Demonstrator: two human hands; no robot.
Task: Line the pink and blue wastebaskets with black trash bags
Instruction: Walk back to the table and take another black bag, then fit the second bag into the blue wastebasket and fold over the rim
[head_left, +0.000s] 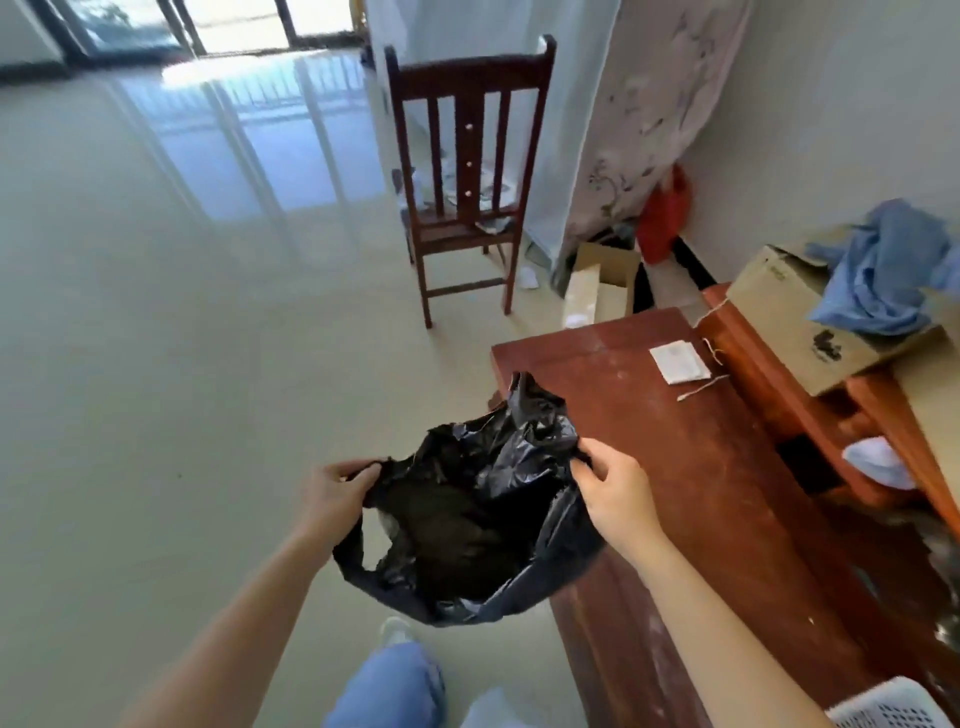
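A crumpled black trash bag (467, 525) hangs in the air in front of me, its mouth spread wide between my hands. My left hand (335, 491) pinches the bag's left rim. My right hand (613, 493) pinches the right rim, beside the edge of a red-brown wooden table (691, 447). A pale perforated basket (893, 709) shows only as a corner at the bottom right edge; its colour is unclear. No pink or blue wastebasket is plainly visible.
A dark wooden chair (467, 182) stands ahead on the glossy tiled floor (182, 338). The table carries a folded white paper (679, 362) and string. Cardboard boxes (800, 317), blue cloth (888, 270) and a red bag (665, 213) crowd the right side. My knee (389, 686) is below.
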